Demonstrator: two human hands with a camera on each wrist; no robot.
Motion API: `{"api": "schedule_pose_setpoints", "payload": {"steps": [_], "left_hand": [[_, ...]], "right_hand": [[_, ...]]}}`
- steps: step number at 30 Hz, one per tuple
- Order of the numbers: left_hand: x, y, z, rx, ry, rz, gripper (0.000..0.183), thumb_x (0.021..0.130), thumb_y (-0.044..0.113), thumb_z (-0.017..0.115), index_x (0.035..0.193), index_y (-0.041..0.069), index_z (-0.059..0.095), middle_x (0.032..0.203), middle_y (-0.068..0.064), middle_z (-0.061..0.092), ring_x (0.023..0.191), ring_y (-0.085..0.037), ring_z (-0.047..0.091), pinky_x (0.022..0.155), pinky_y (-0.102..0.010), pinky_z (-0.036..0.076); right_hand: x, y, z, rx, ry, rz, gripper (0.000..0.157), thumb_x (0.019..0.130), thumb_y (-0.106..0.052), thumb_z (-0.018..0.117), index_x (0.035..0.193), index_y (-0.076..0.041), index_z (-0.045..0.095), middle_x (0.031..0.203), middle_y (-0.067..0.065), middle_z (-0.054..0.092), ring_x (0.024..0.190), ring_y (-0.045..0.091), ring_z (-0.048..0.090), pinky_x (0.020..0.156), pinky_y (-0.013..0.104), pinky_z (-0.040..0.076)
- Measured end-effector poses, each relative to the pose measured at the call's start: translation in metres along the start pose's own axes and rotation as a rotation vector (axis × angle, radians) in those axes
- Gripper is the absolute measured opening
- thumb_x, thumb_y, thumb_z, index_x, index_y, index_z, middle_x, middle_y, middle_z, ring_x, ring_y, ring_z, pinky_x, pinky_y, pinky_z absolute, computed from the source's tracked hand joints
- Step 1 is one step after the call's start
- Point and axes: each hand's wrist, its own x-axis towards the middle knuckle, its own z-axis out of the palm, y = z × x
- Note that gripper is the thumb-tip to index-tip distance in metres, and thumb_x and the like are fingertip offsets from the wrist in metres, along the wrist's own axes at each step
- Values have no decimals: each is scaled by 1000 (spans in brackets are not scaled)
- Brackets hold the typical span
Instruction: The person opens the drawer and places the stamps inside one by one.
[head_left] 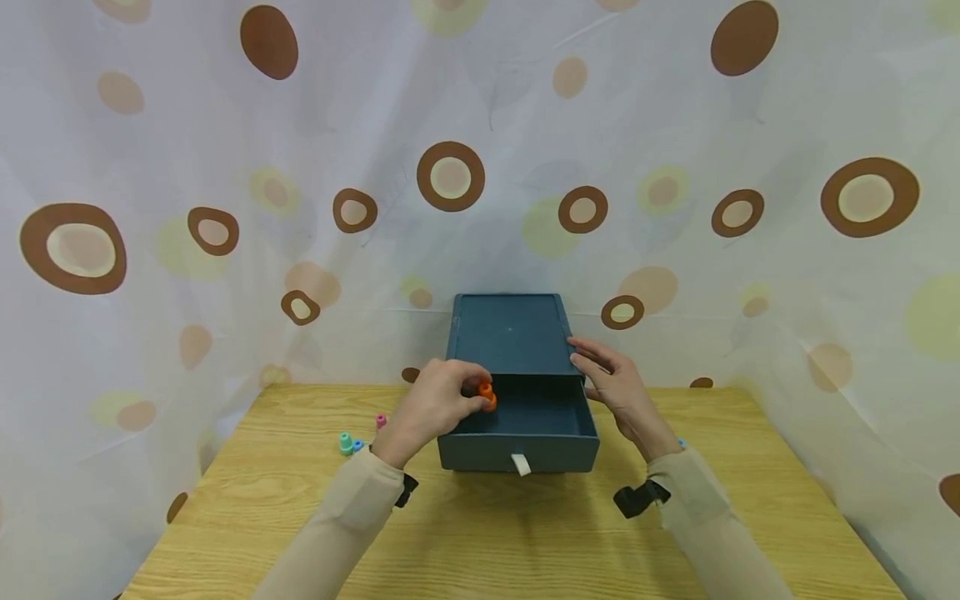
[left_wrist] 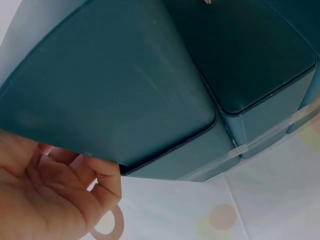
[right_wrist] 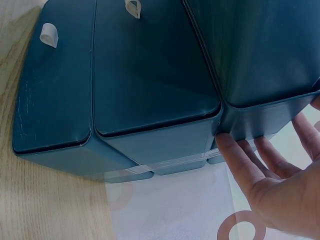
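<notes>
A dark teal drawer unit (head_left: 510,333) stands at the table's back, its top drawer (head_left: 487,454) pulled out, with a white pull tab (head_left: 521,464) on the front. Over the drawer's left wall, my left hand (head_left: 437,406) pinches a small orange stepped peg (head_left: 487,393) between thumb and fingers. The left wrist view shows the left hand (left_wrist: 55,195) partly behind the drawer's side, and the peg is hidden there. My right hand (head_left: 618,387) touches the unit's right side with extended fingers; its fingertips (right_wrist: 225,140) lie against the side in the right wrist view.
On the wooden table (head_left: 600,550), left of the unit, stand a mint green peg (head_left: 346,443), a blue one (head_left: 357,446) and a pink one (head_left: 381,421). Another blue piece (head_left: 682,444) shows behind the right wrist. A patterned cloth (head_left: 510,108) hangs behind the unit.
</notes>
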Motion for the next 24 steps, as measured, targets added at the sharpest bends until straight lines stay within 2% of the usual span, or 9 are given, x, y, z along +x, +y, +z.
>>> {"api": "schedule_pose_setpoints", "payload": {"steps": [10,18,24], "left_hand": [[5,0,2,34,-23,-5,26,87,12,75,113,9,73,102,-4,75,91,-16,70,82,-32,56],[4,0,5,49,-15,-8,25,87,14,75,111,9,74,99,-3,75,88,-15,70,80,-31,57],[2,0,4,18,-13,4,28,87,12,75,114,7,73,103,-6,75,89,-16,70,79,-31,57]], "right_hand": [[-1,-1,0,-4,-2,-10,58,99,-41,56,149,-14,43,154,14,37,145,35,30,109,61,35],[-2,-1,1,-4,-4,-11,56,100,-40,55,149,-14,43,154,14,37,145,35,30,109,61,35],[-1,0,1,4,-3,-11,57,100,-40,55,149,-14,43,155,14,36,146,35,29,110,60,34]]}}
